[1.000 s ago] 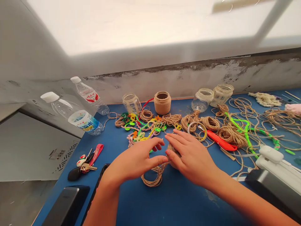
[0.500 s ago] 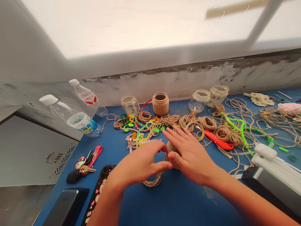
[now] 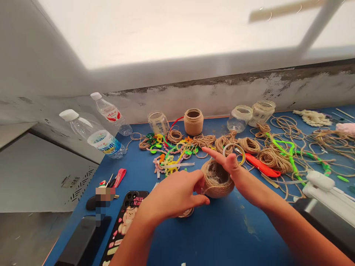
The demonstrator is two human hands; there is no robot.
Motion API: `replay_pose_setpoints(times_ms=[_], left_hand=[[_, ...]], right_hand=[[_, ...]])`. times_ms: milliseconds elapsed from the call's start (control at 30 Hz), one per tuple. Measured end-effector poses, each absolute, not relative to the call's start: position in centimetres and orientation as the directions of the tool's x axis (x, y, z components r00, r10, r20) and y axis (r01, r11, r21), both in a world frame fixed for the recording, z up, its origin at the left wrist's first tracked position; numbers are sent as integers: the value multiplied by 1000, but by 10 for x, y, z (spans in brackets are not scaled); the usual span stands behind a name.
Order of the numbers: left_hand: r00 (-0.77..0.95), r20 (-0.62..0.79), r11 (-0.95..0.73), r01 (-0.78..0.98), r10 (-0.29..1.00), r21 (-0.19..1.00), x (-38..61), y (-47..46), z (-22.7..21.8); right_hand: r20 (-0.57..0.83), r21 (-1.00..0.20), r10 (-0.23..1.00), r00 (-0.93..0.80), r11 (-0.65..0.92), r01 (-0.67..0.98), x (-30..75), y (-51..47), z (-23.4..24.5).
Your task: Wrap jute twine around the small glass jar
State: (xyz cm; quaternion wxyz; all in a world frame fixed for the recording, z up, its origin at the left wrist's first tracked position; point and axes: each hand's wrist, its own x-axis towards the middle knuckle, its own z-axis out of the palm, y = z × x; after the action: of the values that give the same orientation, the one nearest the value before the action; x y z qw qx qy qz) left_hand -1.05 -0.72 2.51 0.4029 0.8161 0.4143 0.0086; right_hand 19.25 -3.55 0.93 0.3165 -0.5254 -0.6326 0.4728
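Observation:
A twine-wrapped jar [image 3: 219, 186] sits in front of me on the blue table, its mouth tipped partly toward me and loose fibres showing at the opening. My left hand [image 3: 177, 194] is at its left side, fingers curled on a strand of twine by the jar's wall; the fingertips are partly hidden. Flat against the right side of the jar rests my right hand [image 3: 241, 177], fingers stretched out and thumb raised. A small coil of twine [image 3: 186, 213] shows beneath my left hand.
Behind stand a wrapped jar [image 3: 193, 123] and several bare glass jars [image 3: 240, 120]. Twine bundles [image 3: 271, 159], coloured pipe cleaners [image 3: 173, 162], a tape roll [image 3: 242, 157] and a red cutter [image 3: 262, 165] lie nearby. Left are bottles [image 3: 107, 142] and a phone [image 3: 126, 218]; right, a white device [image 3: 321, 184].
My right hand has turned from palm-down over the jar to edge-on at its right side, uncovering the mouth. The left hand stays at the jar's left. The view has shifted slightly left.

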Motion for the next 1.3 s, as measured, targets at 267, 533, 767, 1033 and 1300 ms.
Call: replay_pose_setpoints(times_ms=[267, 533, 767, 1033, 1300], left_hand=[[624, -355, -370, 736, 696, 567, 0, -7, 25], [703, -330, -395, 656, 630, 643, -11, -2, 22], [694, -311, -377, 649, 650, 661, -23, 1, 26], [719, -352, -322, 619, 600, 716, -29, 3, 31], [703, -332, -313, 620, 629, 720, -25, 5, 23]], right_hand=[[-128, -989, 974, -185, -110, 103, 196, -26, 0], [-134, -953, 970, -203, -71, 294, 218, -17, 6], [-248, -901, 850, -465, -26, 434, 228, -20, 10], [-311, -893, 815, -489, -75, 443, 228, -18, 13], [-247, -802, 875, -416, 56, 595, 219, -23, 13]])
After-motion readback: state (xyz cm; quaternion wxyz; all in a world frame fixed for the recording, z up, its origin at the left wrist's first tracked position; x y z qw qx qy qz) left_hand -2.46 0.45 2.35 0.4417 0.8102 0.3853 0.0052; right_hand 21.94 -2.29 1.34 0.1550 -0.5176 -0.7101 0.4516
